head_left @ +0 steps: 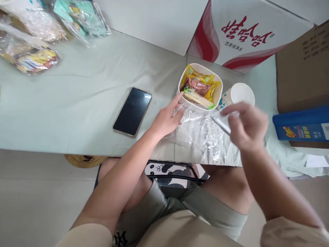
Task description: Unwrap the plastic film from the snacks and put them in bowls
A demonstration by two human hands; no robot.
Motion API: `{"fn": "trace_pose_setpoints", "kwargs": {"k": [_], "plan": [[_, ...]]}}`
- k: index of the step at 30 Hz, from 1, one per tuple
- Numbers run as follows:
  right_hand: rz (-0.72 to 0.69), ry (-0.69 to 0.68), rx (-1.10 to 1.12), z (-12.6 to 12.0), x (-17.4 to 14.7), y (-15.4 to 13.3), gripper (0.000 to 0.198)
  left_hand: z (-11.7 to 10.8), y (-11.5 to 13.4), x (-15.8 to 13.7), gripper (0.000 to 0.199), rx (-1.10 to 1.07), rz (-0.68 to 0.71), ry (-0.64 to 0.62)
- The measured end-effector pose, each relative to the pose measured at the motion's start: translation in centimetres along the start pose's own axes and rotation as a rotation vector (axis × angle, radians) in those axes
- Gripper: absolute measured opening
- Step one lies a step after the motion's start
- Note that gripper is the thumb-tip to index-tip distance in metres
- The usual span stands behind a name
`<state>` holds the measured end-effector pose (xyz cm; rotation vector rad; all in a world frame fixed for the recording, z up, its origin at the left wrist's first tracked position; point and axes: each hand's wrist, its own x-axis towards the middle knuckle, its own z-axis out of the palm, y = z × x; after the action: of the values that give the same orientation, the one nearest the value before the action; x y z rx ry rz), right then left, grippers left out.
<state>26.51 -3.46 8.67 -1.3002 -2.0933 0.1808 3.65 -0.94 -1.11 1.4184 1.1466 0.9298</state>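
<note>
My left hand (168, 118) has its fingers apart, and the index fingertip is at the near left rim of a white bowl (181, 100). Several wrapped snacks fill the bowl: yellow packets (214, 91), a pinkish-brown packet (197, 85) and a long pale packet with green ends (199, 98). A crumpled clear plastic bag (199, 133) lies below the bowl, against my left fingers. My right hand (248, 125), smeared by motion, is over a slim white pen-like stick (220, 124); I cannot tell whether it grips the stick. Just behind it stands a white paper cup (241, 94).
A dark phone (132, 111) lies left of my left hand on the pale green cloth (84, 92). Bagged snacks (33, 58) and a teal packet (82, 17) are at the far left. A red-and-white carton (239, 37), a brown box (300, 68) and a blue box (300, 124) stand behind and right.
</note>
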Motion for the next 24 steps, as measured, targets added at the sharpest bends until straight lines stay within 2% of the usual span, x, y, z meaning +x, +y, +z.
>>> {"fn": "trace_pose_setpoints", "kwargs": {"k": [2,4,6,9,11,15,18,19,20,21,22,24], "plan": [[-0.007,-0.161,0.022,0.5,-4.5,0.0,0.019,-0.4,-0.3,0.0,0.054,0.012,0.038,-0.007],[-0.011,-0.303,0.003,1.7,-8.1,0.8,0.044,-0.9,-0.6,-0.1,0.065,0.033,0.08,-0.025],[0.009,-0.403,-0.048,3.0,-10.5,1.7,0.069,-1.5,-0.8,-0.4,0.076,0.08,0.136,-0.05],[0.062,-0.503,-0.131,4.0,-12.4,2.2,0.08,-2.4,-0.9,-1.1,0.084,0.205,0.166,-0.02],[0.074,-0.551,-0.149,3.8,-12.9,2.0,0.076,-3.0,-1.0,-1.4,0.075,0.294,0.136,0.076],[0.069,-0.576,-0.166,2.8,-13.2,1.3,0.054,-4.0,-1.2,-1.1,0.047,0.339,0.101,0.337],[0.069,-0.543,-0.191,2.7,-13.3,0.6,0.047,-4.1,-0.3,-1.4,0.029,0.349,0.238,0.587],[0.064,-0.529,-0.194,2.8,-13.4,0.5,0.046,-3.9,0.3,-1.9,0.023,0.378,0.315,0.615],[0.056,-0.517,-0.194,2.8,-13.4,0.4,0.045,-3.7,1.0,-2.6,0.016,0.42,0.394,0.582],[0.048,-0.507,-0.192,2.9,-13.3,0.3,0.044,-3.3,1.7,-3.4,0.014,0.474,0.468,0.452],[0.043,-0.496,-0.191,2.9,-13.3,0.3,0.042,-2.9,2.3,-4.3,0.017,0.536,0.535,0.263],[0.042,-0.471,-0.189,2.9,-13.3,0.5,0.039,-2.2,3.2,-5.7,0.031,0.708,0.474,-0.18]]}}
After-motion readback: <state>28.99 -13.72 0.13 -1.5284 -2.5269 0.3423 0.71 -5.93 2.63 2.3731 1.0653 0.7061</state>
